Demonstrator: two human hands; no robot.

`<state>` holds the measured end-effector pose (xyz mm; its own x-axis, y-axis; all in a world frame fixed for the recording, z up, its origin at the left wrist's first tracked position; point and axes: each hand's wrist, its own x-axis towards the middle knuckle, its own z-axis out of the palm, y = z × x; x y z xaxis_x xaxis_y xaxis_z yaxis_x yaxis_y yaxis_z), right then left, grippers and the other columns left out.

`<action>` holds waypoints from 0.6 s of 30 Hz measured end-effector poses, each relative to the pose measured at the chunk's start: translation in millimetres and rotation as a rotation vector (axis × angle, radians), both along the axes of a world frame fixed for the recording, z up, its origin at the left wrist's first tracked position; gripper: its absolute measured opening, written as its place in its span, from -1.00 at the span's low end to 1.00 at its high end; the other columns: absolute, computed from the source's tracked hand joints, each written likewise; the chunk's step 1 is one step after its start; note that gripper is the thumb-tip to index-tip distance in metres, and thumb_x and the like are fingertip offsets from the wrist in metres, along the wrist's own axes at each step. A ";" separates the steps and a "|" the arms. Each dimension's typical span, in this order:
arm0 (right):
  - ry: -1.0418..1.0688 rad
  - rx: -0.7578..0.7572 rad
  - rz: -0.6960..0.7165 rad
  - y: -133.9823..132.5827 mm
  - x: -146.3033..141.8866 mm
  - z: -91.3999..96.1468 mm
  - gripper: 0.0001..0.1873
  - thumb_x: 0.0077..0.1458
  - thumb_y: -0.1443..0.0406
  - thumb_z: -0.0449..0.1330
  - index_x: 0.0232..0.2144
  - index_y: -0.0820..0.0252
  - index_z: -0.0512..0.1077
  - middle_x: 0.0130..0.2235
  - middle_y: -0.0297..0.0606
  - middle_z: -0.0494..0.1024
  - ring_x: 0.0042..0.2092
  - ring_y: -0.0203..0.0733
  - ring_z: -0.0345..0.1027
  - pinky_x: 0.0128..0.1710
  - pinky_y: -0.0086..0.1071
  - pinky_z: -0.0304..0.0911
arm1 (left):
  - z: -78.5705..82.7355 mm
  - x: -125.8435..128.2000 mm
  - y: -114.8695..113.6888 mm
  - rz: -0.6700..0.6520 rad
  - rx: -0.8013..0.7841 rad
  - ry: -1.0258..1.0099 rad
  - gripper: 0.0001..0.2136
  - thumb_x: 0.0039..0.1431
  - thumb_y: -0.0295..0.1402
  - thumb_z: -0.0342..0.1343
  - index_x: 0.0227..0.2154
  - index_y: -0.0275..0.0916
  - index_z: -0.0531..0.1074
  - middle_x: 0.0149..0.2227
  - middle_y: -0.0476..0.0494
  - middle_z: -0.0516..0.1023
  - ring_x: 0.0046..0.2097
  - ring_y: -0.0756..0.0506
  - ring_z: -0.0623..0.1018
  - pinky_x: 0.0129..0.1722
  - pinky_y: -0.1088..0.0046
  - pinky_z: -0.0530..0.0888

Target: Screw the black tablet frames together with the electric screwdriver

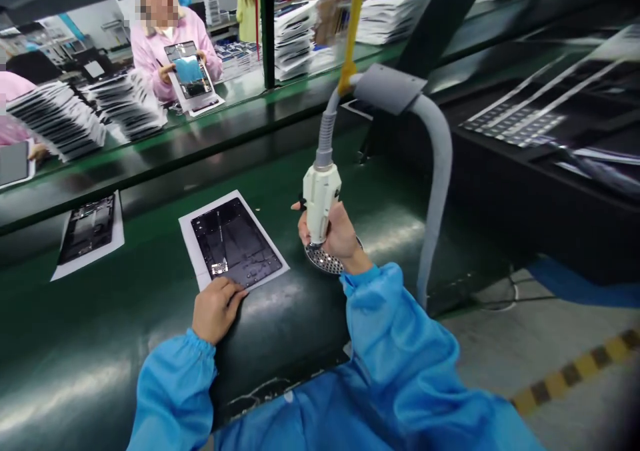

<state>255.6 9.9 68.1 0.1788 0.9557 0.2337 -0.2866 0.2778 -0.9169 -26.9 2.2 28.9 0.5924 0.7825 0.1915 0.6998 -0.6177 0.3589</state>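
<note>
At centre frame the right hand (336,234) is wrapped around a white air tool (320,201), wrist bent upward. The left hand (216,307) rests curled, knuckles up, on the white sheet (193,251) under a black panel (235,241).

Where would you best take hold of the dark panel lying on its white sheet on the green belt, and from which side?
Probably by the long edges of the dark panel, coming from above. It lies flat on the white sheet, thin, so there is little to pinch except the rim. The left hand already rests at its near corner; the right hand holds the white tool.
</note>
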 end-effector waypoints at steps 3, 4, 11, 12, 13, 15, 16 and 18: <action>0.048 0.019 -0.080 2.2 9.0 -2.6 -0.18 -0.17 -0.35 0.11 -0.22 0.24 0.42 -0.63 -0.39 0.37 -0.66 -0.31 0.20 -0.70 -0.41 0.10 | 0.2 0.1 6.6 0.031 0.093 -0.082 -0.74 0.30 -0.22 0.00 -0.29 -0.18 0.56 -0.28 -0.12 0.60 -0.22 -0.08 0.56 -0.14 0.39 0.50; 0.047 0.024 -0.099 3.0 11.1 -4.1 -0.19 -0.17 -0.35 0.12 -0.22 0.24 0.43 -0.63 -0.39 0.37 -0.66 -0.31 0.20 -0.69 -0.41 0.11 | 0.4 -2.1 10.6 0.054 0.138 -0.093 -0.75 0.30 -0.22 0.00 -0.27 -0.19 0.56 -0.22 -0.16 0.60 -0.16 -0.11 0.56 -0.08 0.33 0.50; -0.001 0.049 -0.116 6.2 14.2 -14.1 -0.17 -0.07 -0.34 0.05 -0.14 0.26 0.44 -0.58 -0.37 0.40 -0.63 -0.32 0.24 -0.66 -0.40 0.16 | -4.0 -20.5 35.7 0.255 0.124 0.158 -0.69 0.27 -0.24 -0.01 -0.01 -0.18 0.47 0.24 -0.31 0.31 0.28 -0.38 0.24 0.14 -0.23 0.25; -0.007 0.052 -0.113 6.0 13.6 -14.6 -0.17 -0.06 -0.34 0.04 -0.14 0.26 0.44 -0.57 -0.36 0.40 -0.63 -0.32 0.24 -0.66 -0.40 0.16 | -4.2 -20.4 36.8 0.255 0.116 0.160 -0.70 0.28 -0.25 -0.02 -0.03 -0.18 0.48 0.22 -0.30 0.33 0.27 -0.38 0.25 0.14 -0.26 0.23; -0.009 0.056 -0.112 5.7 13.0 -15.0 -0.18 -0.05 -0.34 0.03 -0.15 0.26 0.44 -0.57 -0.36 0.41 -0.63 -0.32 0.24 -0.66 -0.41 0.16 | -3.8 -19.3 37.3 0.248 0.119 0.151 -0.72 0.28 -0.25 -0.03 -0.06 -0.18 0.49 0.20 -0.30 0.36 0.27 -0.37 0.26 0.14 -0.28 0.21; -0.002 0.062 -0.103 5.4 11.7 -16.4 -0.20 -0.04 -0.33 0.03 -0.17 0.26 0.44 -0.57 -0.36 0.41 -0.64 -0.33 0.23 -0.67 -0.41 0.15 | -2.1 -14.0 36.7 0.230 0.151 0.117 -0.74 0.28 -0.24 -0.01 -0.12 -0.19 0.51 0.15 -0.28 0.42 0.26 -0.38 0.28 0.16 -0.31 0.16; 0.006 0.064 -0.096 5.5 11.1 -17.5 -0.20 -0.04 -0.33 0.03 -0.18 0.26 0.45 -0.58 -0.36 0.41 -0.65 -0.33 0.23 -0.67 -0.42 0.15 | -1.1 -10.2 35.7 0.217 0.170 0.094 -0.74 0.28 -0.22 -0.01 -0.14 -0.20 0.51 0.11 -0.28 0.46 0.25 -0.37 0.29 0.17 -0.30 0.15; 0.023 0.069 -0.078 6.3 10.0 -20.4 -0.21 -0.03 -0.32 0.03 -0.18 0.26 0.44 -0.58 -0.36 0.41 -0.65 -0.33 0.24 -0.67 -0.42 0.14 | -0.4 -0.9 32.5 0.180 0.199 0.041 -0.75 0.27 -0.21 0.02 -0.17 -0.21 0.51 0.02 -0.26 0.53 0.20 -0.34 0.35 0.19 -0.21 0.16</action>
<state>265.6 16.2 47.8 0.2583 0.9205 0.2931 -0.2820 0.3620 -0.8885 -27.8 34.7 28.4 0.4572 0.8253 0.3314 0.8163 -0.5373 0.2118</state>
